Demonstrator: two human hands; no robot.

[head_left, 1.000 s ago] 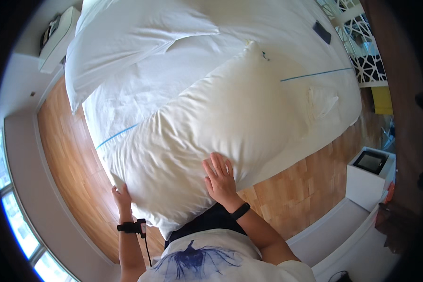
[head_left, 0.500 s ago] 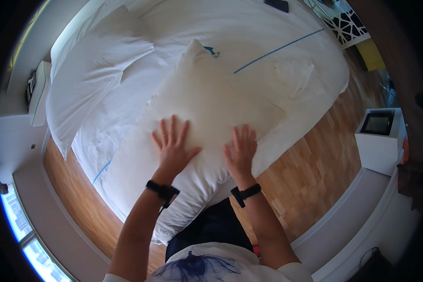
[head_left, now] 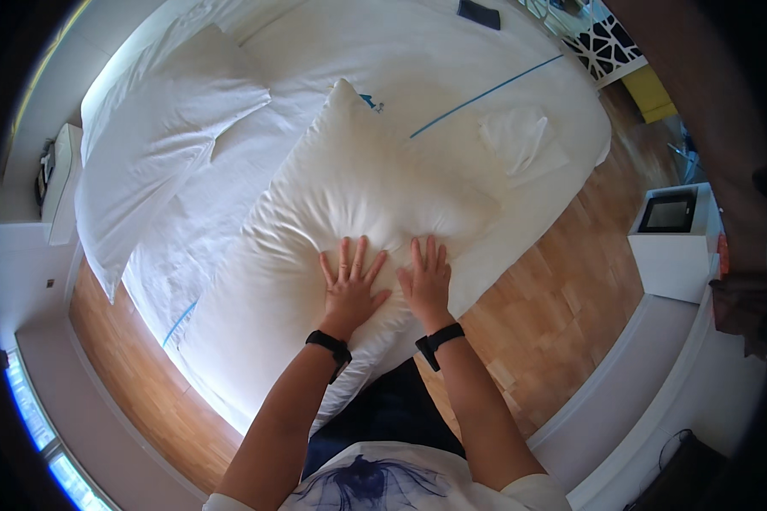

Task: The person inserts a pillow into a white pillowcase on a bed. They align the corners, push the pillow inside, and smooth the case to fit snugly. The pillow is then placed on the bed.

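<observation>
A large white pillow (head_left: 375,192) lies across the near part of the bed, its surface creased around my fingers. My left hand (head_left: 350,285) presses flat on it with the fingers spread. Close beside, my right hand (head_left: 426,277) also rests palm down on the pillow, fingers stretched out. Both wrists wear black bands. Beyond the pillow's far corner, a small blue item (head_left: 371,103) lies partly hidden on the white sheet (head_left: 332,43).
A second white pillow (head_left: 170,128) leans at the bed's left side. Thin blue lines (head_left: 486,95) cross the sheet. A dark flat object (head_left: 479,14) lies at the far end. Wooden floor (head_left: 554,307) borders the bed, with a white cabinet (head_left: 675,255) at the right.
My left hand has slid right, closer to my right hand, which has shifted slightly left. Creases have deepened in the pillow under them. The view has turned a little.
</observation>
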